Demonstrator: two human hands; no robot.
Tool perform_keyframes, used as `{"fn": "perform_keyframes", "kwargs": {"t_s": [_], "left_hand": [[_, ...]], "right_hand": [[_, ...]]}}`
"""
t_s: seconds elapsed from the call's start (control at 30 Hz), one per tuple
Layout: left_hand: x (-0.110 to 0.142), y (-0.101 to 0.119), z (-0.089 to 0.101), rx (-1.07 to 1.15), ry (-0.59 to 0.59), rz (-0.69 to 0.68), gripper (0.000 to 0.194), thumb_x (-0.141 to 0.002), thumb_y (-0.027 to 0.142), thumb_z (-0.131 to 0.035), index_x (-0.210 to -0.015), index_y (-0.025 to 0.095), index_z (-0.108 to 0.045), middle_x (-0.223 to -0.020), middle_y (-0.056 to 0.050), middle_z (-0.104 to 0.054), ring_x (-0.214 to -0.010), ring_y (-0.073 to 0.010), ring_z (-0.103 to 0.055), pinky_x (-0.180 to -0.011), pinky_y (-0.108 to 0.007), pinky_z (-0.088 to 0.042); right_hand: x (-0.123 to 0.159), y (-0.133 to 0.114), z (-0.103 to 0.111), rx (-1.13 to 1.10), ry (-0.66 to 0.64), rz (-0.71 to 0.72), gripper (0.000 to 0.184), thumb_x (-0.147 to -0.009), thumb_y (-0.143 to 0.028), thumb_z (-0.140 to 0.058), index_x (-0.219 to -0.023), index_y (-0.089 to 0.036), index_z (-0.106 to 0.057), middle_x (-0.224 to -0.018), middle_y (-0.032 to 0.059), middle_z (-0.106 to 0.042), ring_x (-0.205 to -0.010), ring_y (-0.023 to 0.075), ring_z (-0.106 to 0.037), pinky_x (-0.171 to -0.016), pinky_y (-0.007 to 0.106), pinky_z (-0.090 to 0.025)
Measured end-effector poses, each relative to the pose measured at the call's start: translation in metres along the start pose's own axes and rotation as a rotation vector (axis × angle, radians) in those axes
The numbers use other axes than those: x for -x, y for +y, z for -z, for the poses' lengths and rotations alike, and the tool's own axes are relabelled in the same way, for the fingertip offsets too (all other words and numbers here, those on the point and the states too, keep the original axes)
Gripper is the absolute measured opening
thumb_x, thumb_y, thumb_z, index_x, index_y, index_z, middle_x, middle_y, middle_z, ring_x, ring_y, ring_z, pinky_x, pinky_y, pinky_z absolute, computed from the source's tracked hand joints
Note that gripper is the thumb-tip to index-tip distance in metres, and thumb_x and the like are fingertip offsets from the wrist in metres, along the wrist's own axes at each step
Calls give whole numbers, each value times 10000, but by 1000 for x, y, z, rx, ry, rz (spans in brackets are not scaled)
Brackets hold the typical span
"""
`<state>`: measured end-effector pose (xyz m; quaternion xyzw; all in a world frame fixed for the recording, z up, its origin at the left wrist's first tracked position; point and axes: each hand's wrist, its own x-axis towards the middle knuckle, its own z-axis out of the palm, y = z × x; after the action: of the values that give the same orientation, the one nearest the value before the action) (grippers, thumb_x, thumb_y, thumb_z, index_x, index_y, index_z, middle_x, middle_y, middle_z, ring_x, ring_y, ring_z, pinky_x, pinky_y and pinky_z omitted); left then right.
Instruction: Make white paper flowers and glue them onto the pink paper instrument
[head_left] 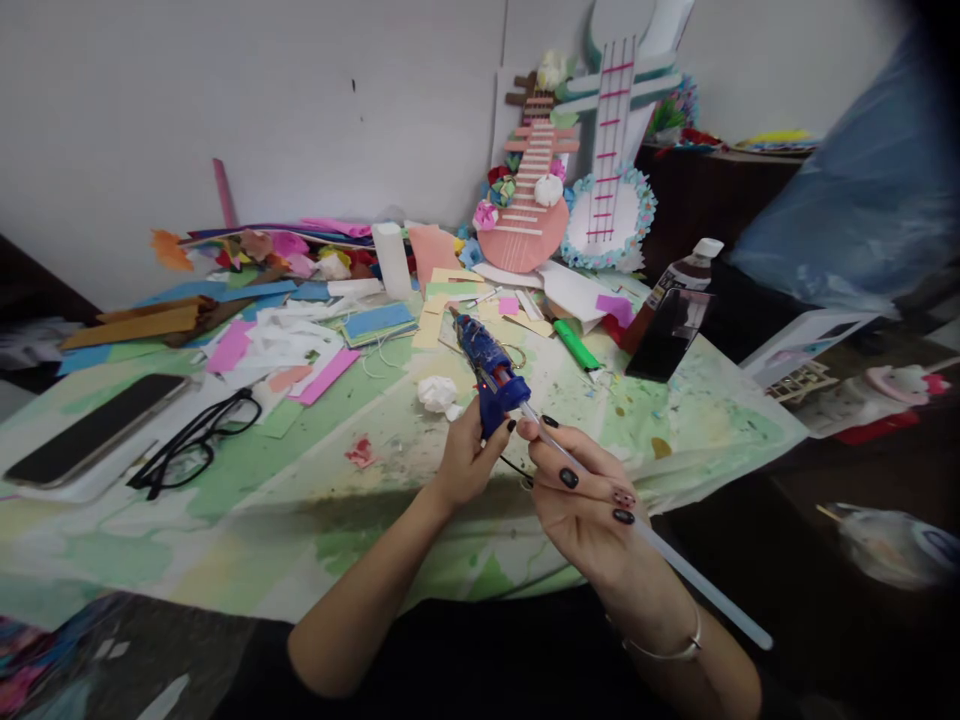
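Observation:
My left hand is wrapped round the handle of a blue hot glue gun, whose nozzle points away from me over the table. Between the fingers of my right hand lies a long translucent glue stick. Its upper end meets the back of the gun; how deep it sits inside I cannot tell. The stick's other end slants down to the right past my wrist. Just left of the gun rests a crumpled white paper ball. A green utility-knife-like tool lies to the right.
Coloured paper scraps cover the table's left and back. Black glasses and a phone lie at left. A bottle and an upright phone stand at right. Paper instruments, one pink, lean on the wall.

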<state>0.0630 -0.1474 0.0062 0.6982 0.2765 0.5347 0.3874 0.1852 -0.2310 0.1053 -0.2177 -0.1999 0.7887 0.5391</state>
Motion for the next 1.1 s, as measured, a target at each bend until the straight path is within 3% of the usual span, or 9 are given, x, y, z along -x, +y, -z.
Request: {"fn": "perform_keyframes", "kwargs": {"t_s": [0.1,0.2,0.3,0.4,0.5,0.73,0.87,0.97,1.1], "left_hand": [[-2,3,0,13,-12,-1,291,-927,454,-518,-988,170,-543,-787,-14,-573,-722,-148,-520,-696,-258,-435],[-2,7,-3,21,-32,2,289,-932,446,-508,-1021,172,-535,-833,-25,-592,-733,-147,-528,-686,-256,-444],[-2,10,-6,6,-37,13,249,-952,385,-479,-1080,174,-514,-898,-37,-605,-786,-152,-547,-716,-259,-455],[-2,10,-10,-22,-75,17,216,-956,323,-458,-1104,173,-504,-900,-37,-603,-784,-155,-551,-727,-268,-465],[-4,10,-13,-57,-162,-7,200,-915,274,-476,-1075,160,-518,-884,-54,-617,-768,-177,-573,-721,-298,-496],[1,6,-9,-179,-303,-69,279,-841,209,-549,-1112,145,-551,-1149,-167,-637,-1093,-310,-599,-963,-474,-490],[14,3,14,-410,-199,-160,425,-874,290,-622,-1249,139,-491,-1209,-185,-626,-1137,-299,-595,-958,-448,-505],[15,0,38,-599,52,-208,116,-880,191,-617,-993,194,-594,-962,-76,-683,-966,-225,-628,-919,-396,-506],[1,-8,64,-940,11,-132,198,-801,279,-709,-940,165,-626,-1316,-177,-517,-1312,-386,-395,-1070,-585,-350]], "right_hand": [[-2,4,4,48,-39,-4,208,-925,-208,-396,-839,-148,-576,-492,-119,-418,-284,-24,-20,-260,19,-215],[-4,10,20,289,-34,51,208,-904,-330,-493,-830,-161,-589,-523,-56,-538,-270,24,-293,-287,138,-367],[-8,14,43,727,118,487,183,-853,-320,-599,-945,-167,-642,-742,19,-650,-575,111,-600,-554,227,-532],[-16,13,59,1189,231,759,530,-692,-271,-756,-1194,-221,-592,-1145,75,-633,-1019,219,-608,-890,362,-520],[-29,7,61,1355,226,616,547,-699,-341,-772,-1201,-209,-600,-1236,105,-622,-1111,267,-597,-987,423,-481],[-50,-3,48,1172,250,339,274,-810,-412,-661,-958,-184,-695,-996,71,-739,-997,233,-682,-946,377,-522],[-54,-10,48,1152,265,356,299,-772,-398,-682,-955,-164,-712,-973,84,-749,-955,234,-687,-879,368,-537],[-59,-25,51,1143,306,372,313,-741,-394,-713,-951,-163,-727,-900,66,-745,-850,212,-684,-775,333,-536],[-76,-54,50,1237,272,406,226,-736,-336,-691,-874,-164,-739,-766,35,-709,-718,161,-639,-651,270,-483]]}}
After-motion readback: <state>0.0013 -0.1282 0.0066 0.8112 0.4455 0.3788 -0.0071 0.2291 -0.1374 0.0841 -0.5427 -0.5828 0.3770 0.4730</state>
